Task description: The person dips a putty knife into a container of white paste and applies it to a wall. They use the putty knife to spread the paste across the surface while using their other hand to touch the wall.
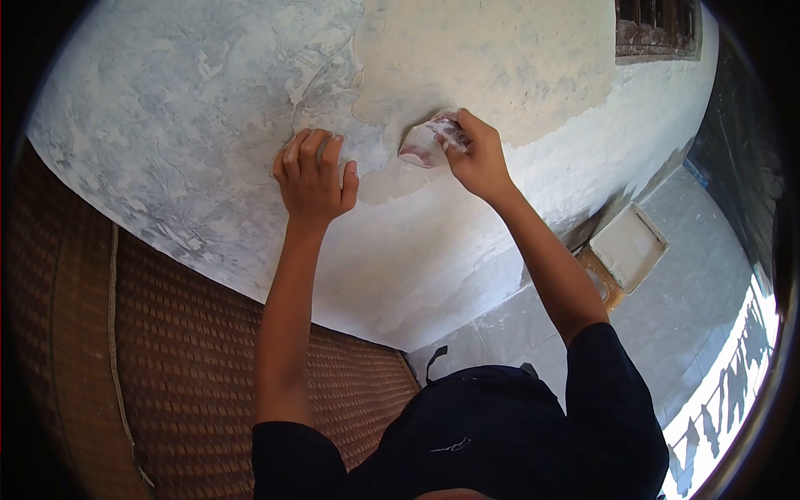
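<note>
My right hand (pixel 482 162) grips a flat putty scraper (pixel 427 143), smeared white over a reddish-purple face. The scraper lies close against the wall (pixel 467 67), along the border between a cream-coloured patch and a mottled grey-white one. To the left, my left hand (pixel 312 179) rests with its fingertips on the mottled part of the wall. Its fingers are bent and a little apart, the thumb stands off to the side, and nothing is held. White residue shows on some of its fingers.
A shallow whitish tray (pixel 663 252) sits over a brownish box (pixel 602 279) on the grey tiled floor (pixel 696 229), at the wall's foot. Brown woven matting (pixel 192 325) runs along the lower left. A wooden-framed window (pixel 658 29) is at upper right.
</note>
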`<state>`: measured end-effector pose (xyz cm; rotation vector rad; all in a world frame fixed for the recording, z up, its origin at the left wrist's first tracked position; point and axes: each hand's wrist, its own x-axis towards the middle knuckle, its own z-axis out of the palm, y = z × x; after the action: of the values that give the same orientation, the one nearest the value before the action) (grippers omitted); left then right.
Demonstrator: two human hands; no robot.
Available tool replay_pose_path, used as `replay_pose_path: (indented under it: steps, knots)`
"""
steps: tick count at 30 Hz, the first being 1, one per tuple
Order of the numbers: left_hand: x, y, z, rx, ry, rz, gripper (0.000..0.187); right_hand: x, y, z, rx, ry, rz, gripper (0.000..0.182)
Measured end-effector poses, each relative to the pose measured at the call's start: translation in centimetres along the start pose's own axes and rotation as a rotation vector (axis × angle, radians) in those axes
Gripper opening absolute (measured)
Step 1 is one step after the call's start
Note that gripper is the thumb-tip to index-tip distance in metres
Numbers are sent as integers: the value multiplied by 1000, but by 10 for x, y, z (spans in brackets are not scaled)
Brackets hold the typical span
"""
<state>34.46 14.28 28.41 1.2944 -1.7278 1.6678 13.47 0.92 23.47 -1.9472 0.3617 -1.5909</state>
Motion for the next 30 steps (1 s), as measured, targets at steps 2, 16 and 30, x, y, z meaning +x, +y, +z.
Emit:
replay_pose_path:
  steps: [2, 16, 30]
  knots:
    - [0, 0, 1, 12, 2, 2, 29, 8, -8, -11, 114, 173, 18, 18]
    - [2, 1, 0, 17, 4, -6, 30, 11, -17, -19, 160, 381, 45, 20]
    - [-1, 0, 1, 23, -22, 19, 32, 31, -18, -35, 63, 201, 8, 15]
